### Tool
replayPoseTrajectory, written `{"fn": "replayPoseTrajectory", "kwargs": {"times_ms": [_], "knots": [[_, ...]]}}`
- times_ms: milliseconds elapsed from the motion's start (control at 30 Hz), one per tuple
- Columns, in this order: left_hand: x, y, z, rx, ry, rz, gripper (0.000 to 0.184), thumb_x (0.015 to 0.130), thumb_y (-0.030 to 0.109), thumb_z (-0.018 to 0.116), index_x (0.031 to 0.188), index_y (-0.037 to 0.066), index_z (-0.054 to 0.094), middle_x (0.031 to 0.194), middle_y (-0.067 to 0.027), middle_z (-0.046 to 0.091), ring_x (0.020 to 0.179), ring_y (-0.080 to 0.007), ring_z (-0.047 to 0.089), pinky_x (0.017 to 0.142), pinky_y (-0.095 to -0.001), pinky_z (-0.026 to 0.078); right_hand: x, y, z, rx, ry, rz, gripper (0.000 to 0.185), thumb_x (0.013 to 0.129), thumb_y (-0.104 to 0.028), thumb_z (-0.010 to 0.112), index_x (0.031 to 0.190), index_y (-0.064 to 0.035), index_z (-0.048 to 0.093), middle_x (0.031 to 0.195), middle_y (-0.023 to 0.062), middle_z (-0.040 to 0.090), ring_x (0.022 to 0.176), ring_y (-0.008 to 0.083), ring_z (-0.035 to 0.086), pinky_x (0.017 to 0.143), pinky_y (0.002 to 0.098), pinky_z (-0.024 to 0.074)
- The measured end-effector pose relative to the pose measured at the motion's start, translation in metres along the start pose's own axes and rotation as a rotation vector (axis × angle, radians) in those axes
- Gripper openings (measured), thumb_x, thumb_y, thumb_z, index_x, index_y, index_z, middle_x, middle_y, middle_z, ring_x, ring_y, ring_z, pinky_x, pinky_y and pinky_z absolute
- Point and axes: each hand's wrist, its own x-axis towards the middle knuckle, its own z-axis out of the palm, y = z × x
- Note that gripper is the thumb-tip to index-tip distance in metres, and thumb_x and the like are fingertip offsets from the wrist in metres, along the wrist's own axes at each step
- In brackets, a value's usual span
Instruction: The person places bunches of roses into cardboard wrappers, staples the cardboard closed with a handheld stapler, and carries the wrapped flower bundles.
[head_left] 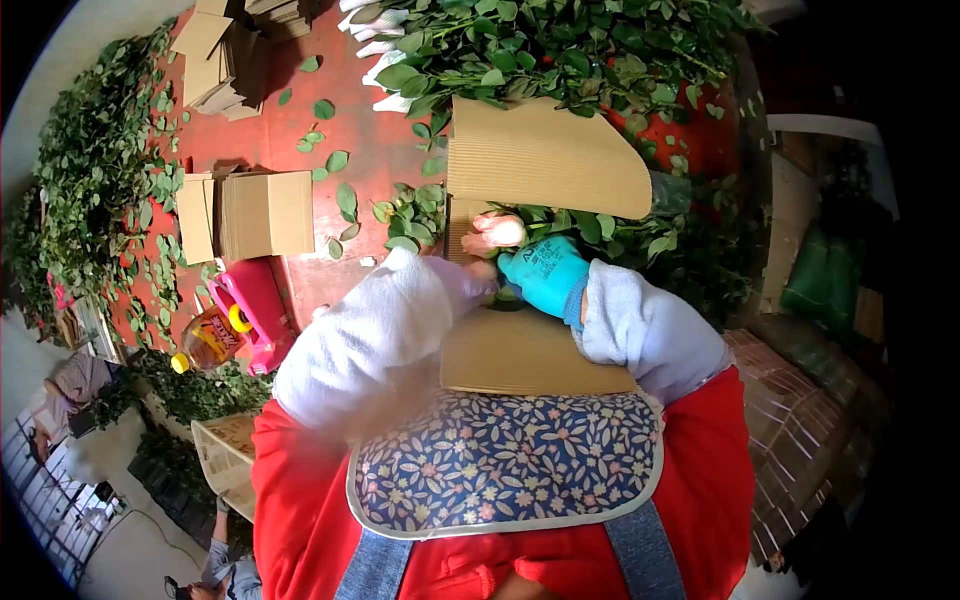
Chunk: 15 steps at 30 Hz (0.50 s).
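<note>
A corrugated cardboard sheet [545, 160] lies in front of me, with another part of the cardboard [530, 350] close to my apron. Pale pink roses [493, 232] rest on it, heads to the left and leafy stems [600, 228] to the right. My right hand [545, 275], in a teal glove, is closed around a rose stem just below the flower heads. My left hand [460, 282], its sleeve covered in white cloth, meets it from the left. Its fingers are closed by the rose heads; blur hides what they hold.
Leafy rose stems [560, 50] are piled at the back, their heads in white sleeves [385, 75]. Folded cardboard stacks [262, 215] stand on the red table [300, 150] at left, by a pink tape dispenser [255, 315] and a bottle [210, 340]. Other people are at lower left.
</note>
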Motion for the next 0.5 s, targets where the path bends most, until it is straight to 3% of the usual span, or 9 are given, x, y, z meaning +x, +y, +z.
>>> {"fn": "replayPoseTrajectory", "kwargs": {"times_ms": [67, 167, 300, 367, 500], "knots": [[0.009, -0.011, 0.02, -0.019, 0.155, 0.099, 0.032, 0.088, 0.026, 0.061, 0.12, 0.027, 0.06, 0.085, -0.0091, 0.069, 0.08, -0.0285, 0.068, 0.091, -0.0452, 0.049, 0.0, -0.006, 0.001, 0.003, 0.139, -0.015, 0.039, 0.085, -0.017, 0.06, 0.122, -0.007, 0.053, 0.103, 0.015, 0.066, 0.087, 0.0306, 0.067, 0.074, 0.0374, 0.0535], [0.003, -0.006, 0.016, 0.081, 0.278, 0.247, 0.032, 0.087, 0.024, 0.061, 0.12, 0.026, 0.06, 0.084, -0.0068, 0.068, 0.08, -0.028, 0.068, 0.084, -0.0423, 0.052, 0.003, -0.004, 0.018, -0.053, 0.265, -0.018, 0.03, 0.085, -0.019, 0.059, 0.112, -0.0083, 0.056, 0.095, 0.0132, 0.066, 0.081, 0.0302, 0.067, 0.069, 0.0396, 0.0521], [-0.005, 0.004, -0.002, -0.012, 0.056, 0.058, 0.033, 0.086, 0.026, 0.063, 0.119, 0.024, 0.06, 0.085, -0.0067, 0.069, 0.084, -0.0267, 0.068, 0.084, -0.042, 0.052, 0.009, 0.002, 0.035, -0.103, 0.371, -0.022, 0.021, 0.083, -0.022, 0.057, 0.1, -0.0101, 0.06, 0.084, 0.0108, 0.067, 0.073, 0.0298, 0.066, 0.063, 0.0426, 0.0502], [-0.015, 0.0, -0.001, -0.096, 0.329, 0.24, 0.036, 0.085, 0.027, 0.065, 0.12, 0.022, 0.059, 0.087, -0.0071, 0.069, 0.085, -0.0258, 0.068, 0.081, -0.0418, 0.053, 0.011, 0.006, 0.04, -0.1, 0.404, -0.029, 0.018, 0.083, -0.024, 0.056, 0.093, -0.011, 0.062, 0.078, 0.0096, 0.067, 0.069, 0.0295, 0.065, 0.06, 0.0441, 0.0493], [-0.011, 0.003, -0.007, 0.031, 0.314, 0.313, 0.039, 0.084, 0.028, 0.066, 0.121, 0.02, 0.057, 0.086, -0.0074, 0.069, 0.084, -0.0265, 0.067, 0.077, -0.0425, 0.052, -0.002, 0.014, 0.033, 0.004, 0.457, -0.109, 0.012, 0.081, -0.019, 0.061, 0.089, -0.0095, 0.06, 0.065, 0.0088, 0.063, 0.058, 0.0292, 0.062, 0.052, 0.0429, 0.0477]]}}
